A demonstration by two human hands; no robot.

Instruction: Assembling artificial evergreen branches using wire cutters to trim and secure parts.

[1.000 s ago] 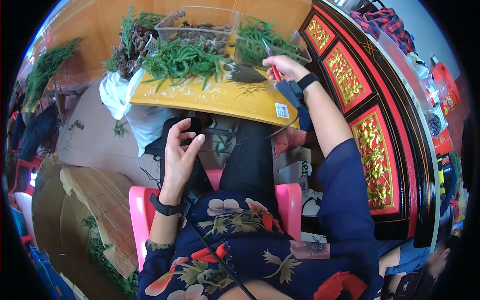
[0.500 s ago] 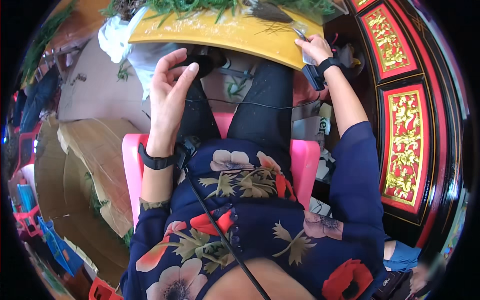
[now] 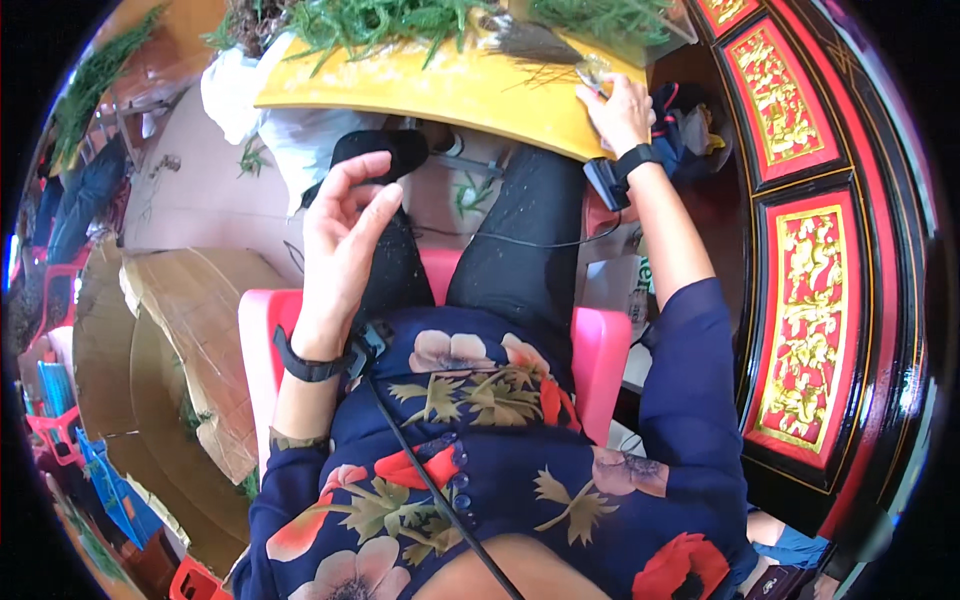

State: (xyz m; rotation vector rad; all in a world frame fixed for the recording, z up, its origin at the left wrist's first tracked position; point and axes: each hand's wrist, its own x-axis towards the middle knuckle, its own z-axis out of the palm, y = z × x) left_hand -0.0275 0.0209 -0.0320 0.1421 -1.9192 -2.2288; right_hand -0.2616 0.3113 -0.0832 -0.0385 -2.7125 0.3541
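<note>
My left hand (image 3: 345,235) hovers over my left thigh with its fingers loosely curled and apart, nothing in it. At the right end of the yellow table (image 3: 420,88), my right hand (image 3: 618,115) is closed around something small. A small shiny piece (image 3: 594,78) shows at its fingertips, too little of it visible to name. Just left of that hand lies a bundle of thin dark stems (image 3: 532,42). Feathery green sprigs (image 3: 380,25) are heaped along the far side of the table, with more green sprigs (image 3: 605,18) behind the stems.
White plastic bags (image 3: 232,95) hang by the table's left end. An open cardboard box (image 3: 190,350) stands left of my pink chair (image 3: 262,335). Black-framed panels with gold carving (image 3: 805,325) line the right. A thin black cord (image 3: 520,238) crosses my lap.
My right hand has shifted slightly left and down over the table's end; the dark curved tip seen at its fingers no longer shows plainly. My left hand has dropped a little, staying open.
</note>
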